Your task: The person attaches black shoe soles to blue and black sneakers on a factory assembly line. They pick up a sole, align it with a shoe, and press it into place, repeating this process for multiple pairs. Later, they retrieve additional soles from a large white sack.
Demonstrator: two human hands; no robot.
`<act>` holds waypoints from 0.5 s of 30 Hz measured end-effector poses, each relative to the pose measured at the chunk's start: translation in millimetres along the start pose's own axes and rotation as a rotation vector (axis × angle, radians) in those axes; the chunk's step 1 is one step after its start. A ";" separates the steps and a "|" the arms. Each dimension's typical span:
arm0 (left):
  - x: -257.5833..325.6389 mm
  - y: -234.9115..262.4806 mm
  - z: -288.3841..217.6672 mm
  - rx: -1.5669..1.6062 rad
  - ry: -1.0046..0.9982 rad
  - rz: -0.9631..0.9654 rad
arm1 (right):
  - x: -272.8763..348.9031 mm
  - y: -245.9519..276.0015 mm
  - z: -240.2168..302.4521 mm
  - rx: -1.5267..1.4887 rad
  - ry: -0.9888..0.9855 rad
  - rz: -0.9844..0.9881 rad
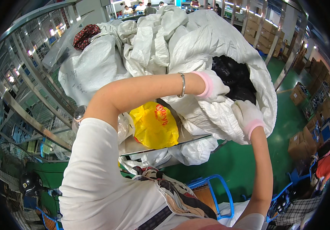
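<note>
The left hand (214,87), in a white glove with a pink cuff, is curling its fingers (221,95) tightly over the rim of a large white woven sack (226,42), bunching the fabric at the edge of the opening. A silver bangle (182,85) is sitting on that wrist, just behind the cuff. The right hand (247,115), gloved the same way, is gripping the sack's rim a little below and to the right of the left fingers, its fingers (241,109) folded closed over a fold of the white material. Between and just above the 2 sets of fingers, the sack's mouth is gaping, and dark black contents (234,74) are showing inside it, touching the left fingertips or lying very close to them; which, I cannot tell.

Below the left fingers and well toward the person's body, a yellow plastic bag (154,124) is lying on a shiny metal tabletop (134,147), beside a crumpled clear bag (124,126). Beyond the fingers, more white sacks (92,69) are piling up. Under the right fingers, a green floor (241,161) is spreading out, with a blue frame (218,188) nearer the person.
</note>
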State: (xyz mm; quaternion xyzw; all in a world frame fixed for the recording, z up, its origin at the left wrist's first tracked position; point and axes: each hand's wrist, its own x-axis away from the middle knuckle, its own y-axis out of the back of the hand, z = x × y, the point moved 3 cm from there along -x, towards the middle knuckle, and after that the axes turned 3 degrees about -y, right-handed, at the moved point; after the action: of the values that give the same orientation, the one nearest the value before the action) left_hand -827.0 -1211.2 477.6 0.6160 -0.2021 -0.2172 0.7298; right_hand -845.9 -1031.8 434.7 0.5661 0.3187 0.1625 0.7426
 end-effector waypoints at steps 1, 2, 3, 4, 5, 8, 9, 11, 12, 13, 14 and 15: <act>-3.7 -4.2 0.4 0.012 -0.017 0.005 | 3.8 -5.8 -4.3 -0.019 -0.024 0.003; -8.4 -7.8 4.6 0.026 0.011 -0.021 | 8.0 -9.8 -8.0 -0.038 -0.048 0.007; -12.5 -10.2 9.5 0.042 0.040 -0.046 | 4.8 -9.7 -9.4 -0.076 -0.070 0.018; -13.7 -9.1 6.5 0.002 0.014 -0.046 | 8.6 -7.0 -8.0 -0.100 -0.068 -0.019; -15.5 -12.8 12.6 0.003 -0.051 -0.078 | 8.9 -4.3 -5.7 -0.144 -0.060 -0.038; 0.0 3.3 2.1 0.073 -0.025 -0.005 | 29.0 1.9 7.2 -0.199 -0.048 -0.037; 4.2 3.4 0.7 0.108 0.036 0.026 | 28.2 6.0 10.9 -0.217 -0.002 -0.029; 11.0 3.3 -8.5 0.076 -0.027 0.037 | 38.0 -3.8 10.1 -0.215 0.063 -0.036; 12.9 2.0 -7.8 0.075 -0.046 0.048 | 42.0 -7.2 11.5 -0.222 0.141 -0.033; 15.1 -5.2 -7.3 0.023 -0.131 0.014 | 48.7 -6.3 17.9 -0.173 0.150 -0.034; 23.3 -3.8 -11.9 0.004 -0.168 0.004 | 51.7 -8.4 27.0 -0.129 0.160 -0.028; 28.7 -4.2 -12.1 -0.021 -0.178 0.010 | 52.0 -13.0 31.2 -0.088 0.212 -0.037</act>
State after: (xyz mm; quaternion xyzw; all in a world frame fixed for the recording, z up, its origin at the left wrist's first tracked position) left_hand -796.9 -1218.2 472.3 0.5854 -0.2670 -0.2694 0.7165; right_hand -788.2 -1027.5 412.2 0.5065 0.3983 0.2217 0.7318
